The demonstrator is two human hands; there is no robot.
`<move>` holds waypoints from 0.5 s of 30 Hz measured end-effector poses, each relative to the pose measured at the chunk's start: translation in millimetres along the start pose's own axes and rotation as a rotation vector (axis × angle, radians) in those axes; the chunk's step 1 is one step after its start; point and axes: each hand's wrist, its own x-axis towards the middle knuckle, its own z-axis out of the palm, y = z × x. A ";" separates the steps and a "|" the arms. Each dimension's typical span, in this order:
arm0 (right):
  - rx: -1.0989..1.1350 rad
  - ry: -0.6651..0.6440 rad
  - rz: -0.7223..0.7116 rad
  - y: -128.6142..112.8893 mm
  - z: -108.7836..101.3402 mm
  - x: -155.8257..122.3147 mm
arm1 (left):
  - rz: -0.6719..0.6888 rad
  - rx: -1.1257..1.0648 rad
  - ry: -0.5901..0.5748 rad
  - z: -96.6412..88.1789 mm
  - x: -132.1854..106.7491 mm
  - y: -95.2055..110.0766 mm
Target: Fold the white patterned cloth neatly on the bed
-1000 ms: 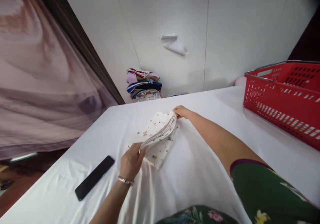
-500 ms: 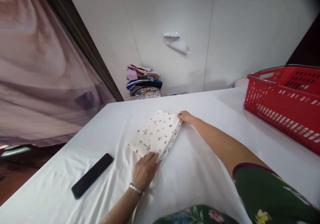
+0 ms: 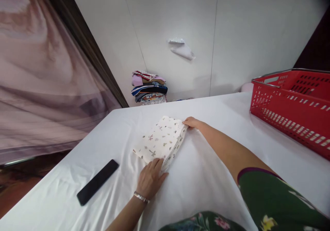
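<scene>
A folded white cloth with small printed figures lies on the white sheet in the middle of the view. My left hand rests at its near corner, fingers curled onto the edge. My right hand touches the far right corner, fingers bent against the cloth's edge. Whether either hand pinches the fabric or only presses it is unclear.
A black phone lies on the sheet to the left of my left hand. A red plastic basket stands at the right. A stack of folded clothes sits at the back by the white wall. A pinkish curtain hangs at the left.
The cloth's upper layer, lifted by both hands a second ago, has been laid down flat to the left. Both hands now sit at its corners on the sheet.
</scene>
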 end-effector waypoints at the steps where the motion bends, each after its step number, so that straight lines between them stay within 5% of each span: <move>1: 0.028 -0.008 0.000 -0.5 -0.2 -1.5 | 0.004 0.002 0.003 0.0 -0.1 -0.1; 15: 0.272 0.069 -0.002 -23.9 -8.5 -10.3 | 0.073 0.150 0.006 -4.1 2.1 7.4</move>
